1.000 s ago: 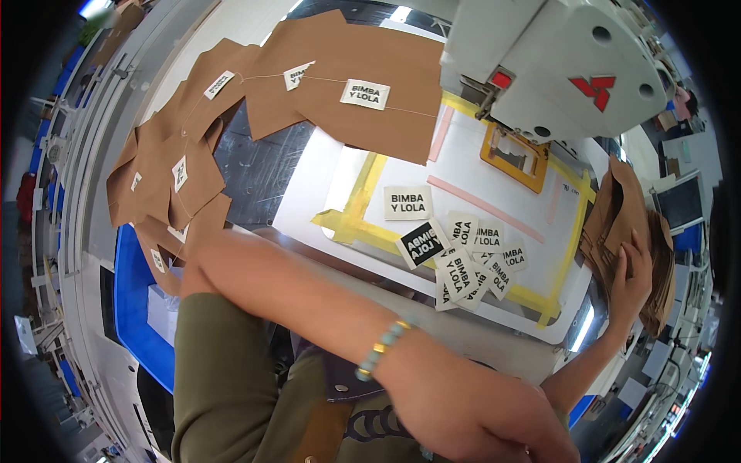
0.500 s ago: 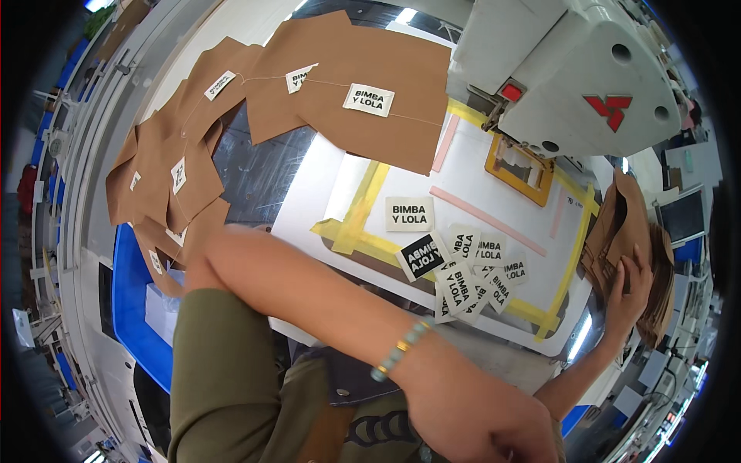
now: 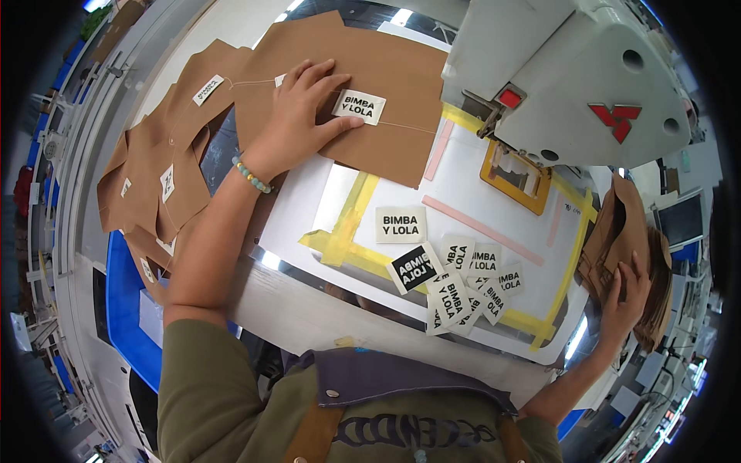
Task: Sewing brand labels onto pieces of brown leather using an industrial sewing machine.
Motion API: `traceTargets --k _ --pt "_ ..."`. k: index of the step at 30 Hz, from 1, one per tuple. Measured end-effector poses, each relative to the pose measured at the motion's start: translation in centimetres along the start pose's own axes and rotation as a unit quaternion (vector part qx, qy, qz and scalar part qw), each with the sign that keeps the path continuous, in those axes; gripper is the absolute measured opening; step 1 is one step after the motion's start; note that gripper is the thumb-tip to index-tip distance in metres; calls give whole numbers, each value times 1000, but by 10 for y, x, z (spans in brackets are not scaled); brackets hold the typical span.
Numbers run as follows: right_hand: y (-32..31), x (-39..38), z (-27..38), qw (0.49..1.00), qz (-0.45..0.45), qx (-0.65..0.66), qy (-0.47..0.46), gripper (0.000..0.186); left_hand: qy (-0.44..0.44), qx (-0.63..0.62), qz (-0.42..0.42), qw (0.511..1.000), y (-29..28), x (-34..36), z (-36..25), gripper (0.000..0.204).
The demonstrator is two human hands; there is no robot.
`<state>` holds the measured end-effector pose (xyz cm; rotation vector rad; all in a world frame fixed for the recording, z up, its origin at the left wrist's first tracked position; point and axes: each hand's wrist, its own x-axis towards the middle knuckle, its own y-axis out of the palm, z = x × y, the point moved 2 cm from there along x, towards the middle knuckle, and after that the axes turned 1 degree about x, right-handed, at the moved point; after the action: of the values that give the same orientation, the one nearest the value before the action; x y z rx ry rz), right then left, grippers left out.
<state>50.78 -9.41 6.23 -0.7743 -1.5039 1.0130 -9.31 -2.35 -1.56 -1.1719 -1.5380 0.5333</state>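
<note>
My left hand point(image 3: 306, 116) lies with spread fingers on a brown fabric panel point(image 3: 390, 73) at the back, its thumb touching the edge of a white printed label point(image 3: 359, 107) that is on the panel. A thread runs from this panel to more labelled brown panels point(image 3: 150, 150) trailing off to the left. Far to the right, my right hand point(image 3: 627, 297) rests against a stack of brown fabric pieces point(image 3: 610, 231), its fingers loosely spread. In front of the sewing machine lies a loose pile of white labels point(image 3: 454, 297), with one black label point(image 3: 415, 268) among them.
The large white sewing machine head point(image 3: 571, 77) stands at the back right, with a yellow clamp frame point(image 3: 515, 177) under it. Yellow tape point(image 3: 351, 220) borders the white work plate, which has pink strips point(image 3: 482, 229). A blue bin point(image 3: 131, 309) sits below the panels at the left.
My left hand has moved from low in front of me up and left onto the brown panel. That panel has shifted slightly left and down. My right hand has stayed at the stack.
</note>
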Motion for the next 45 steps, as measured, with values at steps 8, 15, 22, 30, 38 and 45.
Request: traceTargets --k 8,15,22,30,38,45 --pt "6 -2 -2 999 -27 -17 -18 20 -17 -133 60 989 -7 0 1 44" --pt "6 -3 -4 999 -25 -21 -16 20 -66 -160 37 984 -26 -2 8 76" --pt "5 -3 -1 999 -29 -13 -12 20 -180 -201 78 960 -23 -2 35 80" --pt "8 -1 3 999 -30 -8 -12 19 -181 -248 49 950 -29 3 24 54" --pt "6 -2 0 999 -33 -10 -30 19 -72 -399 -116 907 -33 5 19 40" --pt "5 -2 3 999 -35 -8 -28 19 -24 -348 -166 922 -34 4 17 38"
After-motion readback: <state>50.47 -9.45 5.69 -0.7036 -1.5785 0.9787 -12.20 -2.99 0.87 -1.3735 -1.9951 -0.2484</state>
